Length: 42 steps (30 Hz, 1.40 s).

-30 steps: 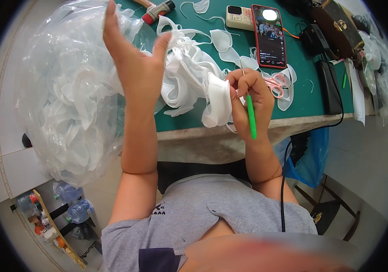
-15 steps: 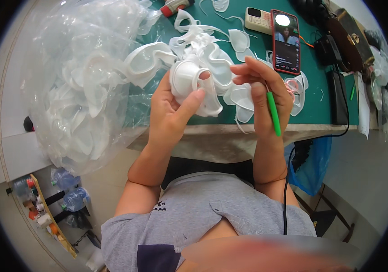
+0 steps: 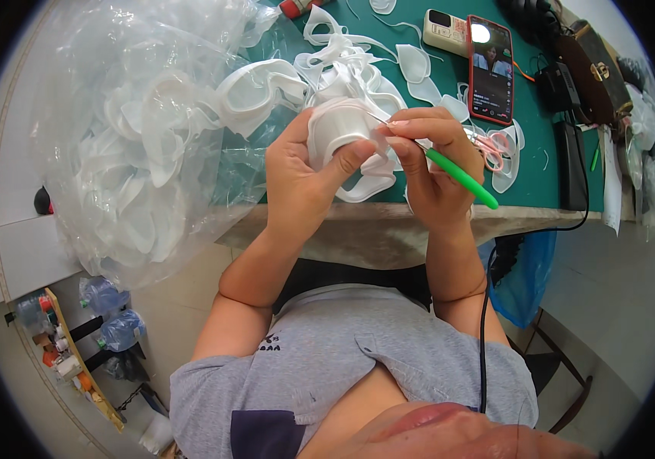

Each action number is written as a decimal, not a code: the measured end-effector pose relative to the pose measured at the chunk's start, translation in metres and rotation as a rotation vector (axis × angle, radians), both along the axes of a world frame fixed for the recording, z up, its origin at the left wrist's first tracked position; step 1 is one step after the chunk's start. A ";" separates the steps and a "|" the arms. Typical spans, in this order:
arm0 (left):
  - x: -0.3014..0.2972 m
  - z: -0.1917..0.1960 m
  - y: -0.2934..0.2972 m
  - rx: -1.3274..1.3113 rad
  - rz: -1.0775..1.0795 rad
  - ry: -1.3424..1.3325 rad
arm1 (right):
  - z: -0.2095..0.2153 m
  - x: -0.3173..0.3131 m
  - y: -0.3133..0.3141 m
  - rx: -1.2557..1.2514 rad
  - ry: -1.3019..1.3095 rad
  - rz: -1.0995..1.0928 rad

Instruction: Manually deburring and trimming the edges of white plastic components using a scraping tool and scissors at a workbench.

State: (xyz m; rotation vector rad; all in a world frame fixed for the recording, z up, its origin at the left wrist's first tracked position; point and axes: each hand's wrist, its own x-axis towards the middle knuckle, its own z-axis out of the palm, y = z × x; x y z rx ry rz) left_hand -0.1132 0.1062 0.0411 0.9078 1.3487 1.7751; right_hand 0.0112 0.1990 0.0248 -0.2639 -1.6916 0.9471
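Note:
My left hand (image 3: 300,183) is closed around a white, soft moulded piece (image 3: 335,128), cup-like with a curved, flared rim, resembling a silicone mask skirt; the thumb presses on its near edge. Pinched in my right hand (image 3: 436,157) is a slim tool with a green handle (image 3: 463,179) and a thin metal shaft. The shaft reaches over the piece's upper right rim; its exact tip is too fine to make out. Just behind both hands lies a pile of similar white pieces (image 3: 346,73) on the green table mat (image 3: 530,180).
A large clear plastic bag (image 3: 136,145) of white pieces fills the left. Pink-handled scissors (image 3: 493,149) lie right of my right hand. Farther back, a phone (image 3: 489,73) leans against a beige block (image 3: 445,32). A black cable (image 3: 488,321) hangs over the table's right front edge.
My right hand has come left to the white piece, and the tool has swung so its shaft meets the rim. My left hand has shifted slightly right, turning the piece.

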 end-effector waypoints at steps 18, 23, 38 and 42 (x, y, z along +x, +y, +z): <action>-0.007 0.008 -0.003 -0.111 -0.093 -0.061 | -0.002 0.007 0.018 0.137 -0.233 -0.169; -0.031 -0.005 -0.004 -0.198 -0.897 -0.809 | -0.020 0.005 0.031 -0.413 -0.082 -0.196; 0.003 -0.001 0.005 -0.101 -0.268 -0.062 | 0.008 0.024 -0.010 -0.412 -0.151 0.168; -0.003 -0.001 0.009 -0.042 -0.137 -0.221 | 0.008 0.030 -0.003 -0.584 0.101 0.074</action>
